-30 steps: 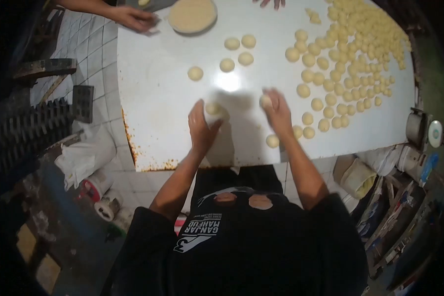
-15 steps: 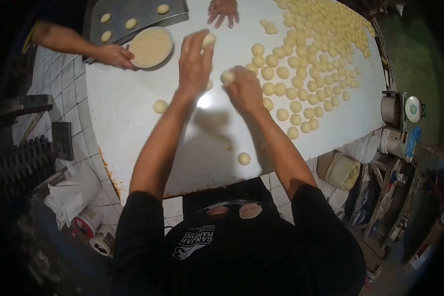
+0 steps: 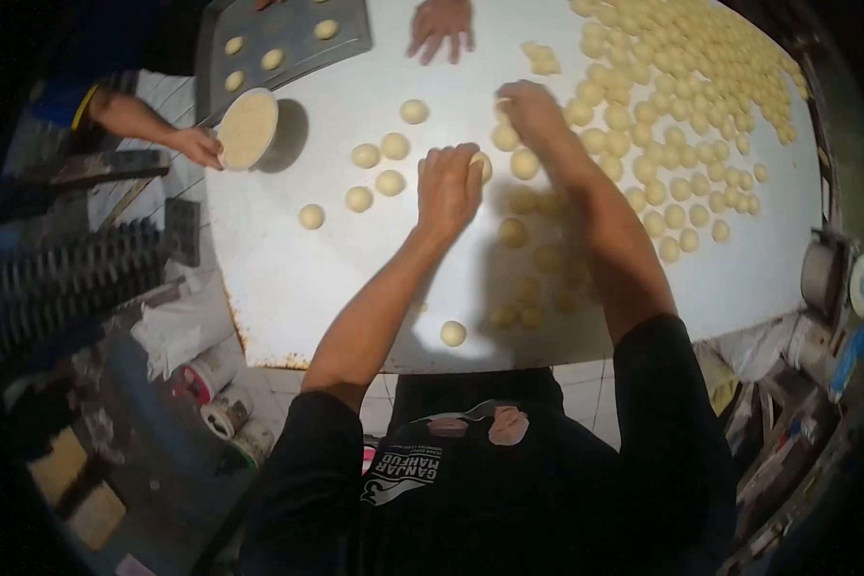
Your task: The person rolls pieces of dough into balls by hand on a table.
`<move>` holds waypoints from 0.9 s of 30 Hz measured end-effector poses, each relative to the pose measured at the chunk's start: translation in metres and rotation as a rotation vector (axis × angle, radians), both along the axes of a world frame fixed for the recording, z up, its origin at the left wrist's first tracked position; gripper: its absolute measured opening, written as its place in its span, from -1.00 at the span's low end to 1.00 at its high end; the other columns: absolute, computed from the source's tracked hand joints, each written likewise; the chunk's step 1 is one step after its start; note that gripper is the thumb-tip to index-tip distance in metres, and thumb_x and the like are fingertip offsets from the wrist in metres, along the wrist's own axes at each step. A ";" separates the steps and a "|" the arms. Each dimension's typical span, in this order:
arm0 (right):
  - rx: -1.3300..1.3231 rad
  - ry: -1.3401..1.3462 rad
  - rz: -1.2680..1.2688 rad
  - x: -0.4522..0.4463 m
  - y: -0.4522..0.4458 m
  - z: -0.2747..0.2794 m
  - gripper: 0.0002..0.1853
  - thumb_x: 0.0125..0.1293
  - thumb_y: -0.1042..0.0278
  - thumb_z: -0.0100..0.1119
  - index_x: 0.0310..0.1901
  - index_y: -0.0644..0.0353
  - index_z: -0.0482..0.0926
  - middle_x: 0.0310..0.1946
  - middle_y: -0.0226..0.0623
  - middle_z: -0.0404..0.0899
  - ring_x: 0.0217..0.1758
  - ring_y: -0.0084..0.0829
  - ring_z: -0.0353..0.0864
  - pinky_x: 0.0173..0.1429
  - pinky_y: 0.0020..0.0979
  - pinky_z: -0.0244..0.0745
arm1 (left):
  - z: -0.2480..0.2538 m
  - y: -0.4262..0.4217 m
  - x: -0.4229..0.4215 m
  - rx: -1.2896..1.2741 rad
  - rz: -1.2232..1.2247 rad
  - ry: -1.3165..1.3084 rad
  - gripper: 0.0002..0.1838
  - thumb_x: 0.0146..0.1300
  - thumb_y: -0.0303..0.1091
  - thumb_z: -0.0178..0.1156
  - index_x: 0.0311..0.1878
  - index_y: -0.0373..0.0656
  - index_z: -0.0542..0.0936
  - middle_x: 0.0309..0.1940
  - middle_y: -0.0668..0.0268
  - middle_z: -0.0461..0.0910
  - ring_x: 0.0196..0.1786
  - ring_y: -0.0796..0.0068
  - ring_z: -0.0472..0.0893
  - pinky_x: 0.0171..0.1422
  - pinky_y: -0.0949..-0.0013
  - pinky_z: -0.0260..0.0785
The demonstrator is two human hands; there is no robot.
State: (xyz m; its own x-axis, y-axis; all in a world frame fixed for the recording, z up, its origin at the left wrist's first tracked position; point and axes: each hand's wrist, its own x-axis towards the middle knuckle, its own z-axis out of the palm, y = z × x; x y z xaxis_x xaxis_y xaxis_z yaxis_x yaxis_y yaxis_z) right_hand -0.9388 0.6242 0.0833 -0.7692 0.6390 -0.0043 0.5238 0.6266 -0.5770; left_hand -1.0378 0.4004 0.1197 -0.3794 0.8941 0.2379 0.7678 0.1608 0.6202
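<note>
My left hand (image 3: 448,194) is closed around a pale yellow dough ball (image 3: 484,169), which shows beside the thumb and fingertips. Farther right, my right hand (image 3: 536,117) reaches across the table with its fingers bent round another dough ball (image 3: 501,110), mostly covered by them. Just below that hand lie loose dough balls (image 3: 524,164). Left of my left hand several separate balls (image 3: 390,182) rest on the white tabletop (image 3: 288,288). A single ball (image 3: 453,333) sits near the front edge.
Dough balls crowd the table's right side (image 3: 682,106). A flattened dough piece (image 3: 541,59) lies at the back. Another person's hand (image 3: 200,147) holds a bowl of pale crumbs (image 3: 248,130); a further hand (image 3: 442,29) rests at the far edge. A metal tray (image 3: 346,43) holds dough balls.
Both my hands have moved right, the left one also nearer to me. Several dough balls now lie left of my left hand. The other person's bowl has shifted left and tilted.
</note>
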 end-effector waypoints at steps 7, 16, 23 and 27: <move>0.107 0.483 0.334 0.013 -0.174 0.050 -0.84 0.41 0.28 0.23 -0.15 0.18 0.63 -0.17 -0.13 0.61 -0.04 -0.03 0.62 0.18 0.01 0.54 | -0.003 -0.342 -0.056 -0.217 0.323 0.100 -0.81 0.37 -0.41 0.37 -0.03 -0.26 0.66 -0.06 0.03 0.65 0.05 -0.05 0.60 0.20 -0.08 0.42; 0.389 0.263 0.266 -0.090 -0.365 -0.012 -0.74 0.35 0.08 0.44 -0.36 0.04 0.67 -0.14 -0.21 0.60 0.01 -0.13 0.58 0.07 -0.05 0.50 | -0.069 -0.316 -0.053 -0.017 0.078 0.171 -0.85 0.30 -0.30 0.42 -0.15 -0.03 0.64 -0.18 0.21 0.64 -0.03 0.07 0.64 0.02 -0.08 0.40; 0.244 0.049 0.265 -0.085 -0.360 -0.020 -0.64 0.22 0.05 0.57 -0.19 0.12 0.64 -0.11 -0.18 0.61 0.05 -0.04 0.58 0.16 -0.04 0.44 | -0.063 -0.328 -0.138 -0.113 0.038 0.154 -0.83 0.27 -0.32 0.46 -0.23 -0.05 0.62 -0.18 0.14 0.64 -0.05 0.04 0.61 0.06 -0.07 0.43; 0.093 0.284 -0.106 -0.079 -0.420 -0.020 -0.65 0.22 0.05 0.59 -0.23 0.09 0.63 -0.15 -0.22 0.60 -0.04 -0.06 0.58 0.12 -0.01 0.44 | -0.055 -0.377 -0.099 0.091 -0.221 0.074 -0.84 0.25 -0.35 0.46 -0.20 -0.08 0.64 -0.18 0.14 0.65 -0.05 0.03 0.61 0.08 -0.07 0.43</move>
